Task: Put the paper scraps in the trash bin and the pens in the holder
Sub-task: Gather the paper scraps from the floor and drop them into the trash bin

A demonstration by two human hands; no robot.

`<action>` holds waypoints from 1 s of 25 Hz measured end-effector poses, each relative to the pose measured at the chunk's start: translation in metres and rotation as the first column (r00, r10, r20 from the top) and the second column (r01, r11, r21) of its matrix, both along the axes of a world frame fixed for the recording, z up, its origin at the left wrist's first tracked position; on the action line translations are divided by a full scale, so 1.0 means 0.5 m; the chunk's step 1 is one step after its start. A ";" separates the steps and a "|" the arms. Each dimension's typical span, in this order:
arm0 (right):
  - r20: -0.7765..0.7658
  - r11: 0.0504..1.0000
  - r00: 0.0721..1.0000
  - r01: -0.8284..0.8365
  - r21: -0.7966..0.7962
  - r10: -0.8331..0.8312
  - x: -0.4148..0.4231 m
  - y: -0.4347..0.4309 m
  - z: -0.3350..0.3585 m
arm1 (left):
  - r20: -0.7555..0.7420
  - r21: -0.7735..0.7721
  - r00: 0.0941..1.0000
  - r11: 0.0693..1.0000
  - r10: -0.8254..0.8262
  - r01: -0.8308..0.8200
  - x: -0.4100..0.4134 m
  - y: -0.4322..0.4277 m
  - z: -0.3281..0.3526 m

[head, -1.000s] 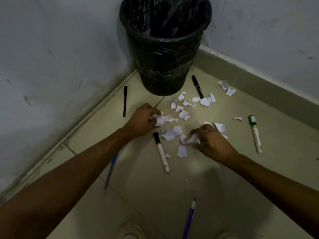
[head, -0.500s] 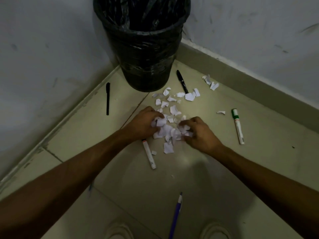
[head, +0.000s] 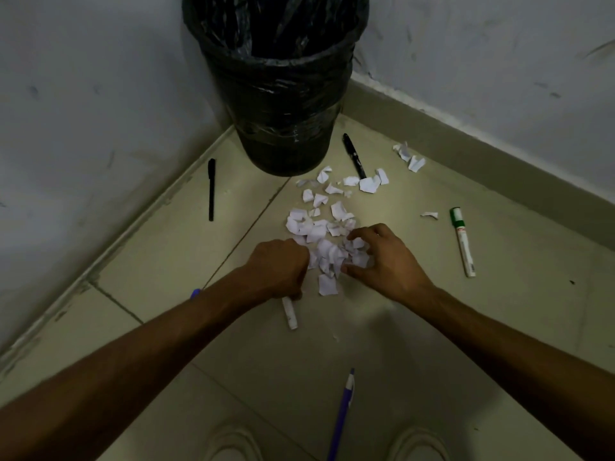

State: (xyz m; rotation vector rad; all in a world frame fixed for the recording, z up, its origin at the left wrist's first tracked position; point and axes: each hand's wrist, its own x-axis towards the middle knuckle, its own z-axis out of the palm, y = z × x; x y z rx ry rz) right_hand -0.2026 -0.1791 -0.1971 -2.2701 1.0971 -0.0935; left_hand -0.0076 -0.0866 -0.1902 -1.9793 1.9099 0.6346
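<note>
Your left hand (head: 279,266) is curled into a loose fist at the near-left side of the paper scraps (head: 327,251); whether it has any paper pinched you cannot tell, since the knuckles hide the fingertips. Your right hand (head: 386,261) is half open, fingers spread and clawed over the right side of the heap, touching paper but not yet closed on it. Compared with a second ago, the two hands have drawn together and the loose pieces between them are now bunched into one mound, so the gathering looks nearly ready for a lift. The white marker (head: 290,312) now lies partly under your left hand. Stray scraps remain toward the far corner of the floor, near the trash bin (head: 279,94) and the black marker (head: 354,154). No holder is in view.
</note>
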 end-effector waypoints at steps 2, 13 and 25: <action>0.009 1.000 1.000 -0.004 -0.007 0.004 -0.005 0.004 -0.002 | -0.045 -0.024 0.998 0.999 0.037 -0.038 -0.007 -0.005 -0.006; -0.018 0.991 0.993 -0.116 0.063 0.117 0.028 -0.054 -0.024 | -0.463 -0.228 0.885 0.959 0.044 -0.167 0.057 -0.052 -0.050; -0.188 0.944 0.981 -0.099 -0.315 0.041 0.050 -0.223 -0.053 | -0.267 -0.300 0.963 0.946 0.040 -0.123 0.077 -0.238 -0.032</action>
